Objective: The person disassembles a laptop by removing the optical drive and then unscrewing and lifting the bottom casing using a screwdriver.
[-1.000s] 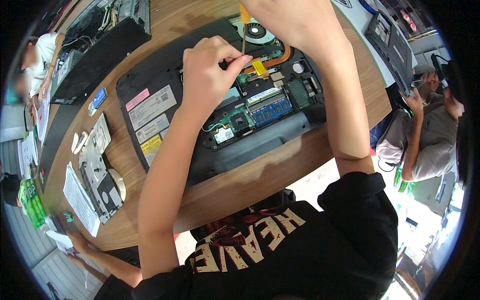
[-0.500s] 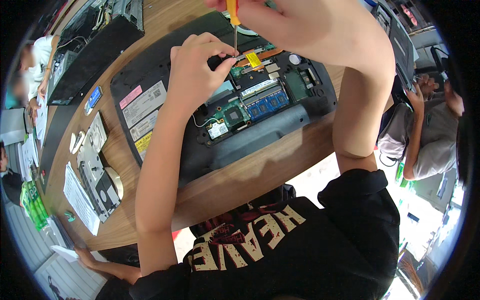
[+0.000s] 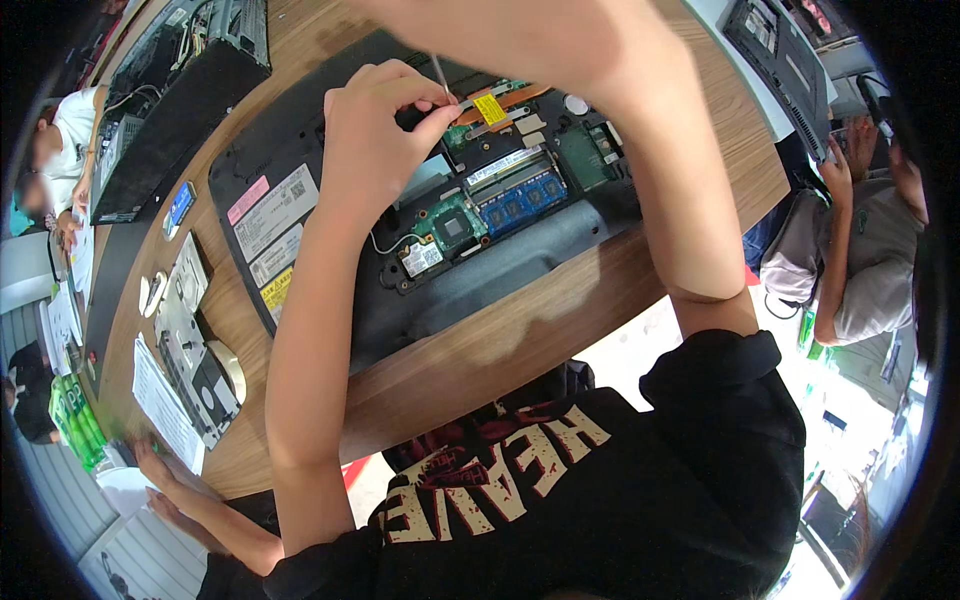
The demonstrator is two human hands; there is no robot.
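An opened black laptop base [image 3: 480, 290] lies underside up on the wooden table, its blue memory module [image 3: 525, 203] and copper heat pipe [image 3: 515, 97] exposed. My left hand [image 3: 375, 130] rests over it, thumb and forefinger pinched together beside the heat pipe; what sits between the fingertips is too small to make out. The thin shaft of a screwdriver [image 3: 440, 75] slants down to those fingertips. Above it my right hand [image 3: 540, 40], blurred, has its fingers cut off by the top edge; the screwdriver's handle is out of sight.
A black desktop computer case [image 3: 180, 110] stands at the far left. Metal brackets [image 3: 190, 340], papers [image 3: 160, 395] and a small blue item [image 3: 180, 208] lie on the left side. Another laptop part [image 3: 780, 60] is at the right. Other people sit on both sides.
My right hand has swung up and left, tilting the screwdriver and taking its yellow handle out of view. My left hand keeps its pinch. The laptop appears slightly farther left in view.
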